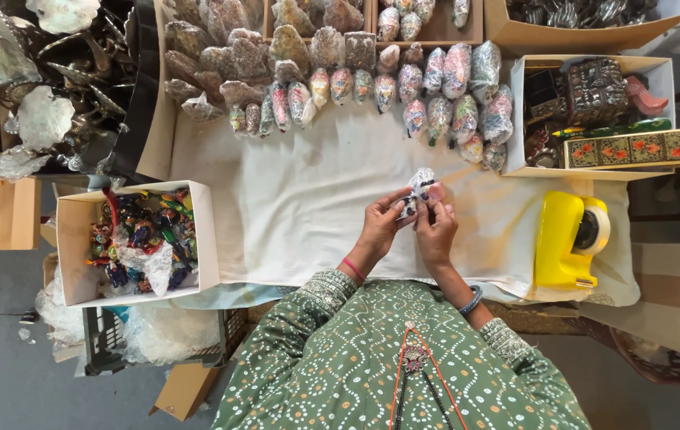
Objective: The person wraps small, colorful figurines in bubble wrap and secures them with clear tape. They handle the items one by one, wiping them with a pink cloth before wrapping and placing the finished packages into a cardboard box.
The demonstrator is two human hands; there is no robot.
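Both hands meet above the white cloth-covered counter [308, 199], pinching one small figure wrapped in clear bubble plastic [419, 185] between them. The left hand [381, 221] grips its lower left side; the right hand [435, 224] closes its fingertips on the right edge. Left of the hands sits a white cardboard box of colourful painted figurines [77, 239]; right, a yellow tape dispenser [567, 239]. Farther off lie rows of bubble-wrapped figures [403, 87].
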